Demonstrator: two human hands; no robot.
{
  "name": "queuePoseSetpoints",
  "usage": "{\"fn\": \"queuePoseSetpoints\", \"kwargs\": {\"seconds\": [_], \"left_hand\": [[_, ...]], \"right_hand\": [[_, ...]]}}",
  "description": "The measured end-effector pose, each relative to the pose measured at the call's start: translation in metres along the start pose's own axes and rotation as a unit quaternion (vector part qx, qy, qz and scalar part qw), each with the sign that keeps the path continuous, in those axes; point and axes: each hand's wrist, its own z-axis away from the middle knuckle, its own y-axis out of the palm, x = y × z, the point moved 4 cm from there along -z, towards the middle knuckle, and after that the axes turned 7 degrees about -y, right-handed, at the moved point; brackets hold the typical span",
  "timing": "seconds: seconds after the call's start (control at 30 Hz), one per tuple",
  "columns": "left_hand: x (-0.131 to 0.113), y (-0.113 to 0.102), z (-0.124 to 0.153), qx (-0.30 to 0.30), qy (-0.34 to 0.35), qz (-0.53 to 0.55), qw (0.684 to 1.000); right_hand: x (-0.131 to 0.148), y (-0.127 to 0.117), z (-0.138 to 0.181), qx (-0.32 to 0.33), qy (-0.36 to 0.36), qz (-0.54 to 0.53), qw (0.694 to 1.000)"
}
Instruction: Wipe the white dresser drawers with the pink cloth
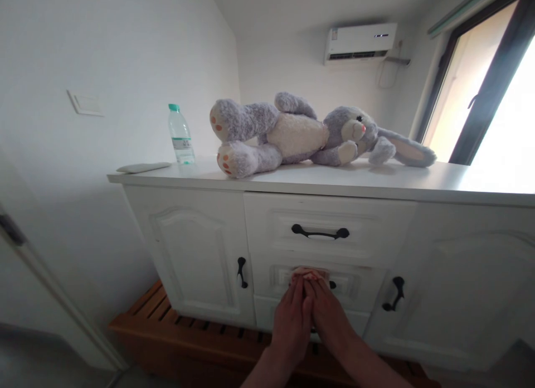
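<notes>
The left hand (pixel 292 318) and right hand (pixel 330 313) meet side by side at the middle drawer (pixel 313 279), fingers hooked over its handle, which they mostly hide; the drawer sits shut in the white cabinet (pixel 196 248); rigid, probably sliding easily; the handle is the natural hold.

The handle of the second drawer (pixel 355 285) is almost wholly covered by the left hand (pixel 291 321) and right hand (pixel 330 318); only a dark tip is seen beside them. Whether the fingers are curled round it cannot be told. Both forearms are cut off by the lower edge. The bottle (pixel 180 134) label is too small to be read.
</notes>
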Motion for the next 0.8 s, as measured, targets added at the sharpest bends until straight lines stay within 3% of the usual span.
{"fn": "queuePoseSetpoints", "kwargs": {"seconds": [0.2, 0.3, 0.5, 0.8], "left_hand": [[-0.034, 0.028, 0.008, 0.068, 0.079, -0.006, 0.995], [-0.023, 0.033, 0.017, 0.059, 0.049, 0.006, 0.997], [0.011, 0.022, 0.024, -0.031, -0.053, 0.025, 0.998], [-0.023, 0.046, 0.02, 0.018, 0.031, -0.033, 0.999]], "right_hand": [[-0.041, -0.03, 0.032, 0.042, 0.085, 0.001, 0.996], [-0.037, -0.037, 0.017, 0.075, 0.09, -0.06, 0.991], [-0.009, -0.024, -0.028, 0.118, 0.081, -0.153, 0.978], [-0.039, -0.035, 0.001, 0.147, 0.114, -0.124, 0.975]]}}
